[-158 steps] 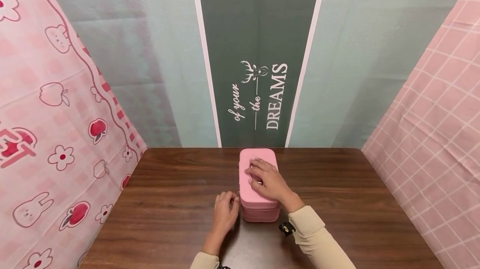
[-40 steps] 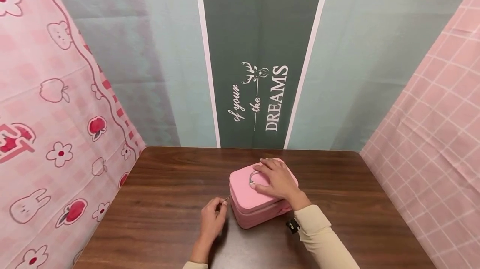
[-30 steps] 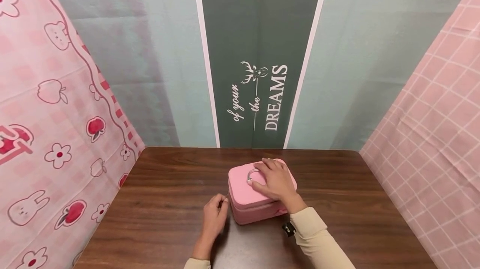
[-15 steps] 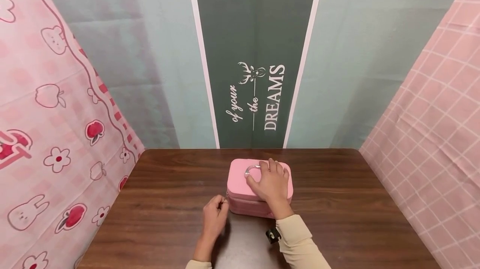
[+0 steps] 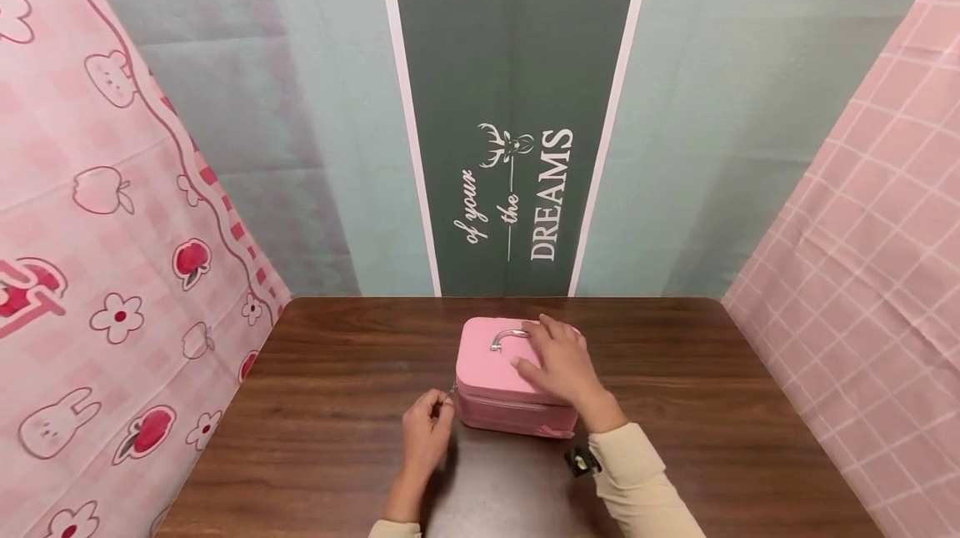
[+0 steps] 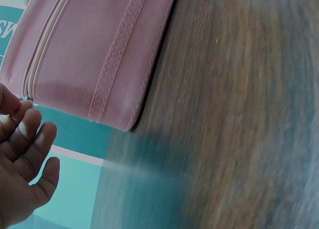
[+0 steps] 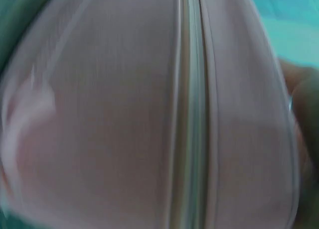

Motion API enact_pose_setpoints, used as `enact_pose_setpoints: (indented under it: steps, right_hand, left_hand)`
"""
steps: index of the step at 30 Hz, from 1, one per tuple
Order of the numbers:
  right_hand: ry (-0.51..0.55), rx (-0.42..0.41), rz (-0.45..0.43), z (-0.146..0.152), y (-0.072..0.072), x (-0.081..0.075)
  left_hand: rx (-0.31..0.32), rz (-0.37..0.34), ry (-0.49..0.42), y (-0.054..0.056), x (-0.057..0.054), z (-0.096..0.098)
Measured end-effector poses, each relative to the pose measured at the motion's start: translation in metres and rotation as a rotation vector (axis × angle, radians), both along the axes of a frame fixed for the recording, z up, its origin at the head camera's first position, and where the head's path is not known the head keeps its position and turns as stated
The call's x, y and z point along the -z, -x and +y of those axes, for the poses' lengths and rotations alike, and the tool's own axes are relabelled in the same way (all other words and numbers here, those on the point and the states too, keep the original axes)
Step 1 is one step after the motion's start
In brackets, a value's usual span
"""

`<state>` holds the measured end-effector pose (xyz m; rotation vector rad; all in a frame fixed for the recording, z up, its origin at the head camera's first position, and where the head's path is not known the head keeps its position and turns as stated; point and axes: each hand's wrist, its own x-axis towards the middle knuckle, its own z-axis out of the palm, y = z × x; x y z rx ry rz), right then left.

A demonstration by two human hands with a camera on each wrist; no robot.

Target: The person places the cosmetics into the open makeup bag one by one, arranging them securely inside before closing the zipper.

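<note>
A pink zip-up case [image 5: 480,367] with a silver handle [image 5: 497,344] on its lid stands on the table, long side towards me. My left hand [image 5: 427,431] is at the case's left corner, thumb and index finger pinching the zipper pull [image 5: 453,389]. In the left wrist view, the other fingers of that left hand [image 6: 30,159] are loosely bent beside the case [image 6: 84,45]. My right hand [image 5: 561,361] rests over the right part of the lid, fingertips by the handle. The blurred right wrist view shows the zipper [image 7: 192,109] running along the case's side.
The brown wooden table [image 5: 337,371] reaches back to a green curtain [image 5: 517,37] with white lettering. A pink patterned cloth [image 5: 135,254] hangs on the left and a pink checked one [image 5: 885,229] on the right.
Over these seconds the case has turned from pointing away to lying sideways. The left hand stays at its zipper pull; the right hand has lately slid a little rightward on the lid.
</note>
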<state>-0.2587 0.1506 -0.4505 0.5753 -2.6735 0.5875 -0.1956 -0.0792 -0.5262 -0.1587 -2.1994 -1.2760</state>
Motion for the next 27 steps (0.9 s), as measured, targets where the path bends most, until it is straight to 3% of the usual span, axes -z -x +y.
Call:
enact_pose_setpoints:
  steps: [2, 5, 10, 15, 21, 27]
  right_hand:
    - [0.028, -0.097, 0.044, 0.015, 0.007, 0.002]
    - [0.091, -0.179, 0.064, 0.032, 0.018, 0.012]
    - [0.231, -0.194, -0.05, 0.041, 0.024, 0.021]
    - [0.28, -0.146, -0.087, 0.037, 0.022, 0.02]
    - [0.325, -0.035, -0.138, 0.031, 0.016, 0.018]
    - [0.378, 0.079, -0.149, 0.022, 0.009, 0.016]
  left_hand:
    - [-0.002, -0.001, 0.002, 0.001, 0.001, -0.001]
    - [-0.003, 0.005, 0.015, 0.001, 0.003, -0.002]
    - [0.004, 0.008, 0.035, 0.001, 0.005, -0.003]
    - [0.0, 0.007, 0.032, 0.001, 0.005, -0.002]
    - [0.013, 0.018, 0.042, 0.004, -0.003, 0.004]
    - [-0.031, 0.031, 0.042, 0.004, -0.007, 0.008]
